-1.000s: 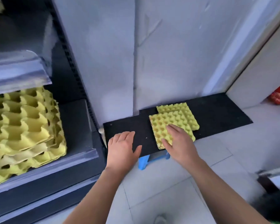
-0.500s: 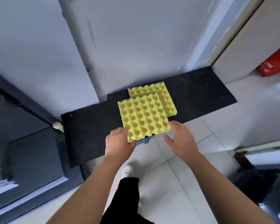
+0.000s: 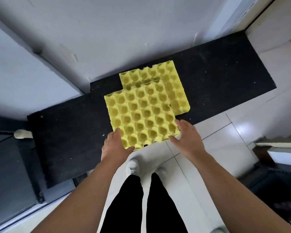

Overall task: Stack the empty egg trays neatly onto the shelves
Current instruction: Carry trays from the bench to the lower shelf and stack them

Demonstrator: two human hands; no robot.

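Fingers of the person's left hand (image 3: 115,147) grasp the near left corner of the top egg tray (image 3: 141,115), while the right hand (image 3: 187,138) lies released, straight fingers (image 3: 179,123) against its near right corner. It sits askew on a second egg tray (image 3: 175,84) on the black counter (image 3: 225,73)

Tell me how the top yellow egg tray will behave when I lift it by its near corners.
Probably light: the top tray looks like thin moulded pulp. With the left hand and right hand only at its near corners, the far edge may sag. It overlaps the lower tray off-square, so cups might catch.
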